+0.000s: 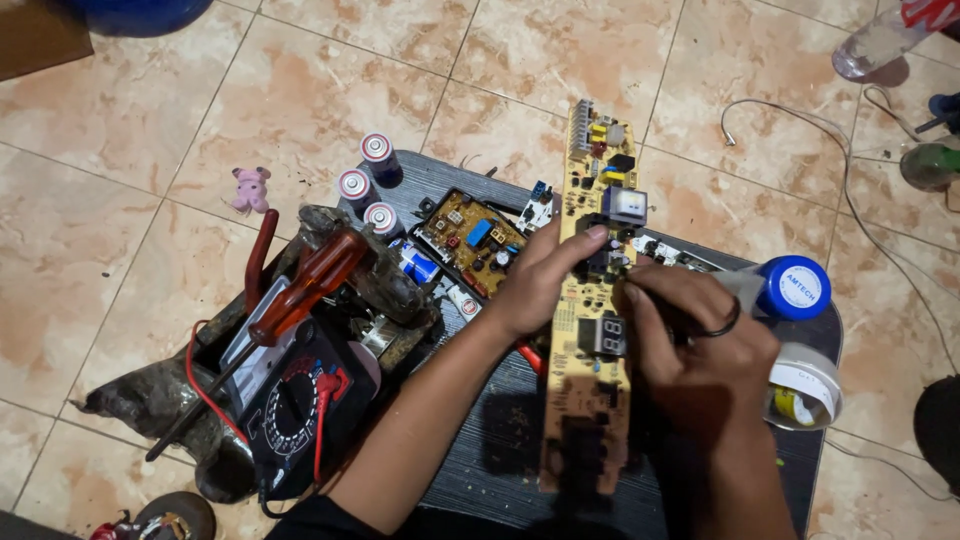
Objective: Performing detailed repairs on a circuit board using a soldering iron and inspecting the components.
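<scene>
Tiled floor, beige, with a dark board laid on it as work surface. My left hand grips a long yellow circuit board by its left edge, fingers over the face, holding it lengthwise above the dark board. My right hand is closed around a dark tool, tip hidden, at the board's right edge. A multimeter and an orange-handled screwdriver lie left; a blue-capped jar stands right.
</scene>
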